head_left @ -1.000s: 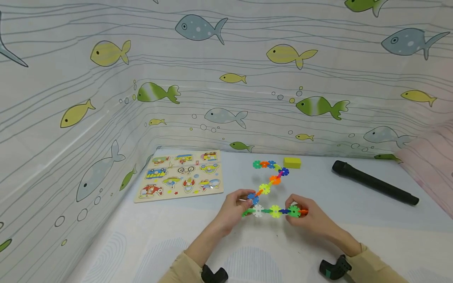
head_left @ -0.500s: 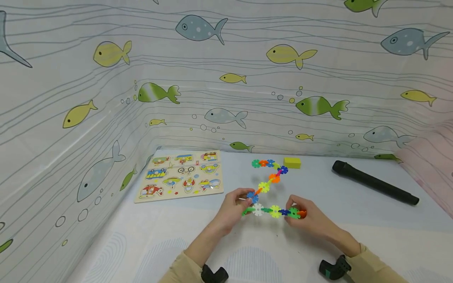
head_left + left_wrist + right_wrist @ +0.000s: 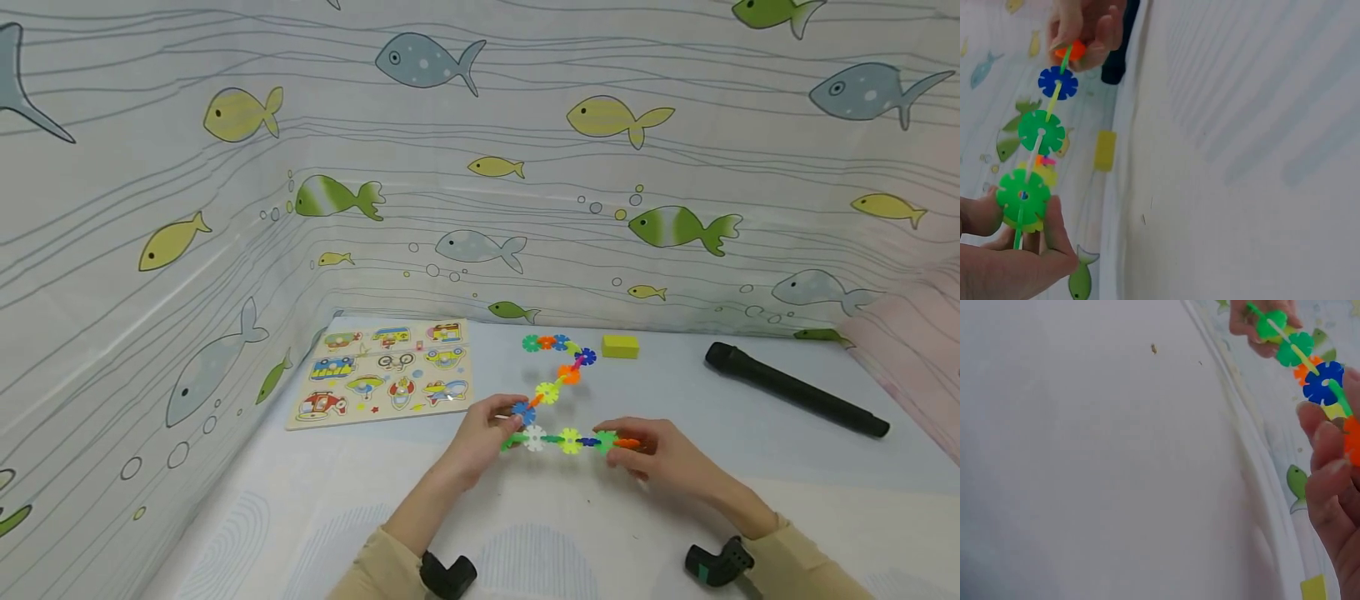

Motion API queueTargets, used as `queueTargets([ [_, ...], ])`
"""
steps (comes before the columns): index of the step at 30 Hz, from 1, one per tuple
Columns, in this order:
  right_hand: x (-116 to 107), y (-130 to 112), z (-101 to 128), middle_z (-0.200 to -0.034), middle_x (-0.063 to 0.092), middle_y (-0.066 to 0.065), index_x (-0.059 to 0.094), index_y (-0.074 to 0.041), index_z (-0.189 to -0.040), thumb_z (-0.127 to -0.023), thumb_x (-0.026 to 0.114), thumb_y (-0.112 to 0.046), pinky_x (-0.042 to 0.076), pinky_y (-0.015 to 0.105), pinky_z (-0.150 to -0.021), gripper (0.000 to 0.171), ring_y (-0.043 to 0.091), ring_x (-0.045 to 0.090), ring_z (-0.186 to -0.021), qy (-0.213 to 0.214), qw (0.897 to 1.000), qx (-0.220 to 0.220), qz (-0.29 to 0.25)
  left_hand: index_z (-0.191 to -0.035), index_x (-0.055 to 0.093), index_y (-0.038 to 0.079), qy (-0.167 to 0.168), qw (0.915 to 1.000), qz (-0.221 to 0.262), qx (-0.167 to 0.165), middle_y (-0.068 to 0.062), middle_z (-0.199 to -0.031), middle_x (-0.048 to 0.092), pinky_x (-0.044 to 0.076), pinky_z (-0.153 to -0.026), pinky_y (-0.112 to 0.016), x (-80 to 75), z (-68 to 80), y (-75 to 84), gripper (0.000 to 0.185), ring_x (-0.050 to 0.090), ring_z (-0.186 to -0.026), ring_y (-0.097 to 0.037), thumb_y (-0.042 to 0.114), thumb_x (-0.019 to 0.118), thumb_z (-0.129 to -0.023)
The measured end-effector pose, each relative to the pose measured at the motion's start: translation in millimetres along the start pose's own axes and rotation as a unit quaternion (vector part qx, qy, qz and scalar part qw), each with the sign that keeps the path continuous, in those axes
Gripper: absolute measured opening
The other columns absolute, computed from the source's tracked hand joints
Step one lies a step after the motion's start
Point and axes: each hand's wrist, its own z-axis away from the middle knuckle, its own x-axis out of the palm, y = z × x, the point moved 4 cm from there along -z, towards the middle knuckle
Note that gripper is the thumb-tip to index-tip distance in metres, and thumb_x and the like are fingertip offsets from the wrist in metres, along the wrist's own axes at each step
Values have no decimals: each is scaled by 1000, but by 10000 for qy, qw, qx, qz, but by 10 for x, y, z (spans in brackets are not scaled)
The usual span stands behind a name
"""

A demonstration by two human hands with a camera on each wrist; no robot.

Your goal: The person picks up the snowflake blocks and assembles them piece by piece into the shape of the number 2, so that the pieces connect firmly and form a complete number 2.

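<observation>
A zigzag chain of colourful plastic snowflake discs [image 3: 574, 437] is held up above the table between both hands. My left hand [image 3: 476, 442] pinches it at the bend, by a blue disc [image 3: 524, 413] and a green one. In the left wrist view, thumb and fingers press the rim of a green disc [image 3: 1035, 200]. At the chain's right end, my right hand [image 3: 667, 454] holds an orange disc [image 3: 628, 444], with a fingertip by the green disc beside it. That orange disc is partly cut off in the right wrist view. The upper part of the chain extends freely toward the back.
A wooden vehicle puzzle board [image 3: 382, 375] lies at the back left. Behind the chain sits a yellow block [image 3: 620, 347]. To the right lies a black microphone-like stick [image 3: 795, 390]. Fish-print sheeting [image 3: 480, 200] walls the back and sides of the table.
Both hands have shifted the chain slightly left and up in the head view. My right hand's fingers have changed position around the end disc, leaving more of the orange disc visible.
</observation>
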Motion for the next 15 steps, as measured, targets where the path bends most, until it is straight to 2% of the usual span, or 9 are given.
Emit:
queueTargets([
  [2,-23,6,0,-97,72,10,62,-2,-132,-98,65,-24,53,27,-59,41,20,62,-65,-158,9997,-33,-198,-136,57,2,8,10000,-17,-16,-14,-121,57,52,-82,-23,-19,-9,3,34,61,-103,-19,5,52,-103],
  [6,-75,2,11,-88,73,7,67,1,-124,-97,66,-22,56,27,-65,35,19,65,-70,-270,9995,-80,-122,-135,58,1,-37,10000,-33,-52,-14,-121,58,50,-80,-21,-37,-24,-12,34,60,-100,-18,6,53,-102],
  [12,-132,20,9,-85,70,-2,76,-11,-107,-93,71,-24,53,24,-65,20,12,62,-72,-308,9988,-78,371,-133,59,-2,-245,9993,-262,-105,-13,-115,59,49,-72,-18,-42,-43,-104,35,59,-90,-13,6,58,-100],
  [15,-154,27,10,-85,67,-5,77,-17,-100,-92,73,-24,49,21,-63,12,8,57,-73,-368,9971,-230,632,-132,60,-2,-441,9981,-399,-181,-12,-113,60,50,-73,-19,-40,-44,-143,34,63,-90,-12,7,60,-99],
])
